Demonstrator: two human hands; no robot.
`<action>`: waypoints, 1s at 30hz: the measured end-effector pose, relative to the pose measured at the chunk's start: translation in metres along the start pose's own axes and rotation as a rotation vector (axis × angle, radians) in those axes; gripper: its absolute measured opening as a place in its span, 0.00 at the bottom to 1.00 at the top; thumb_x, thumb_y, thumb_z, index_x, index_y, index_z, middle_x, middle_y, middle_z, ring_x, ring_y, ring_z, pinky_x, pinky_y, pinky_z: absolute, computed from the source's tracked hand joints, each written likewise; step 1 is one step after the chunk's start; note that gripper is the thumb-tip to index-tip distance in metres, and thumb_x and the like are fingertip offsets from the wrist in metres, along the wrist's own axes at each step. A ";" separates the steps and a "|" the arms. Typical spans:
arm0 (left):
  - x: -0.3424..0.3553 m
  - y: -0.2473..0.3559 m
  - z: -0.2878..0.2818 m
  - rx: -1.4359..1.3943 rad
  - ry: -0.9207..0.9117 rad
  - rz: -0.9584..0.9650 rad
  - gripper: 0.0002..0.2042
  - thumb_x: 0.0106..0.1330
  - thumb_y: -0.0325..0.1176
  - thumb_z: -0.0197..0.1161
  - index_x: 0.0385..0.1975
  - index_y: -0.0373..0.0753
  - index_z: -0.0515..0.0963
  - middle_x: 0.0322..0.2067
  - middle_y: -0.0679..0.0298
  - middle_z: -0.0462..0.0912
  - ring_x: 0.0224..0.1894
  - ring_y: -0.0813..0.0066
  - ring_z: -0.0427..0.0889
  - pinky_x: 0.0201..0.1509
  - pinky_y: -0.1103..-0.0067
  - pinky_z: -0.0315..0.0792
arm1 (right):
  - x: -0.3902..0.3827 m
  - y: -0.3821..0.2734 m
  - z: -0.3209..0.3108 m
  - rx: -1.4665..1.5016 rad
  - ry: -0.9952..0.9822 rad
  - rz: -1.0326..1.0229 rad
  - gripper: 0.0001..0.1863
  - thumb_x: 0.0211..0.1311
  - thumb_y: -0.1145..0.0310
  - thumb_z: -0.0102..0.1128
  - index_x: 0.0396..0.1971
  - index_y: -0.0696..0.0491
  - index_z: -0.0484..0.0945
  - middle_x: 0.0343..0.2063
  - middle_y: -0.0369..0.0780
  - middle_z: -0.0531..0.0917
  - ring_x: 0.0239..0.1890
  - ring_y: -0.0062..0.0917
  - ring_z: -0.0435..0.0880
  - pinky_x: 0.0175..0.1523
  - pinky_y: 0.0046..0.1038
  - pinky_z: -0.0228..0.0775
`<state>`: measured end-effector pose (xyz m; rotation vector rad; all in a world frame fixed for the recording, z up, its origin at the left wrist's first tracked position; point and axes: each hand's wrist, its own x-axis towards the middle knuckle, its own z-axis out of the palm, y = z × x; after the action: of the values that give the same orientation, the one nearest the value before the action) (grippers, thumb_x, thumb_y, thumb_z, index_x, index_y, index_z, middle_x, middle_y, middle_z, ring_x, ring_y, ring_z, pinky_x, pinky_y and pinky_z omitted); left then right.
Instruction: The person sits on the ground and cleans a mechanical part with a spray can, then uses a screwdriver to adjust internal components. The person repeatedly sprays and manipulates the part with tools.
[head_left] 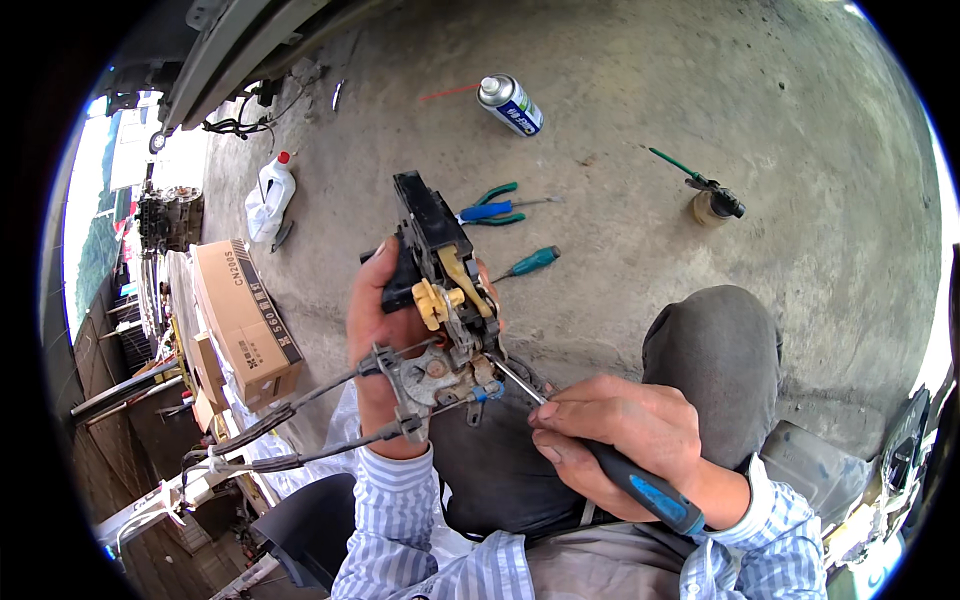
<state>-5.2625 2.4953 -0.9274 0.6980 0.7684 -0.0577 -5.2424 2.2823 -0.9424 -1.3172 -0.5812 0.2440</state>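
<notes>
My left hand (378, 308) is wrapped round a car door latch (436, 372), a black plastic housing joined to a metal mechanism with a yellow lever. Two black cables (290, 462) run from the latch toward the lower left. In my right hand (640, 425) is a screwdriver (648, 488) with a black and blue handle. Its thin shaft points up and left, and the tip meets the lower right side of the latch; exactly what it touches is hidden. The latch is held above my lap, over a dark trouser leg.
On the concrete floor (600, 200) lie green-handled pliers (500, 219), a blue screwdriver (487, 211) and a teal screwdriver (535, 261). Beyond are a spray can (510, 105) and a white jug (269, 200). An oil-can-like container (713, 207) stands right, a cardboard box (240, 320) left.
</notes>
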 end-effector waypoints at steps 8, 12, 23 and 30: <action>0.000 -0.004 -0.005 -0.005 -0.189 0.047 0.32 0.74 0.57 0.41 0.53 0.27 0.69 0.38 0.55 0.73 0.37 0.65 0.69 0.37 0.72 0.65 | -0.002 -0.011 -0.017 0.378 -0.004 0.341 0.05 0.65 0.75 0.61 0.29 0.59 0.77 0.23 0.39 0.85 0.26 0.21 0.87 0.29 0.21 0.76; 0.003 -0.004 -0.002 -0.033 -0.270 0.018 0.32 0.74 0.58 0.42 0.54 0.27 0.68 0.39 0.56 0.72 0.38 0.67 0.68 0.40 0.72 0.66 | 0.001 -0.016 -0.027 0.379 -0.019 0.336 0.06 0.69 0.76 0.52 0.33 0.63 0.73 0.25 0.51 0.83 0.27 0.33 0.87 0.32 0.31 0.81; 0.005 -0.015 0.008 -0.178 -0.484 -0.080 0.32 0.72 0.58 0.42 0.55 0.28 0.65 0.38 0.55 0.72 0.37 0.65 0.72 0.39 0.70 0.69 | 0.007 -0.009 -0.015 0.100 -0.244 0.428 0.11 0.62 0.69 0.67 0.31 0.59 0.74 0.30 0.40 0.79 0.32 0.27 0.79 0.36 0.28 0.69; -0.002 -0.019 0.019 -0.049 -0.383 -0.155 0.30 0.70 0.54 0.46 0.54 0.29 0.65 0.37 0.54 0.75 0.34 0.64 0.76 0.38 0.71 0.72 | 0.005 -0.009 -0.014 0.210 -0.393 0.602 0.16 0.62 0.62 0.70 0.31 0.60 0.78 0.16 0.38 0.72 0.21 0.20 0.69 0.28 0.28 0.63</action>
<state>-5.2580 2.4686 -0.9266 0.5578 0.4525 -0.3042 -5.2323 2.2707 -0.9343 -1.2170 -0.4543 1.0486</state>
